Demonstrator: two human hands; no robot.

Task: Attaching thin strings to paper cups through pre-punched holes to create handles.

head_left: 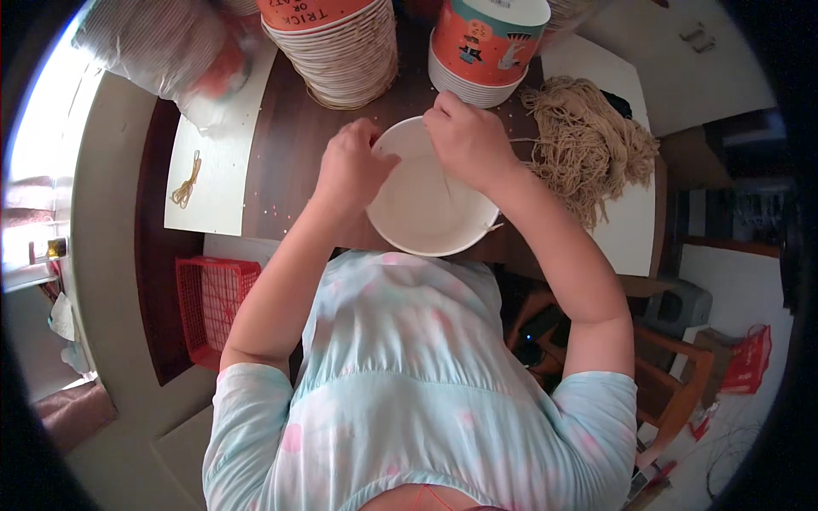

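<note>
A white paper bucket [426, 213] sits open toward me at the near edge of the dark wooden table [290, 128]. My left hand [351, 166] grips its left rim with curled fingers. My right hand [467, 140] is closed at the far rim, pinching a thin tan string [447, 186] that hangs down inside the bucket. Another bit of string pokes out at the bucket's right side. A heap of tan strings [588, 140] lies just right of my right hand.
Two stacks of orange printed paper buckets [336, 51] [486, 51] stand at the back. A plastic bag [166, 47] lies back left. A small string bundle [186, 183] rests on white board. A red basket [211, 307] sits on the floor left; a wooden chair [673, 375] right.
</note>
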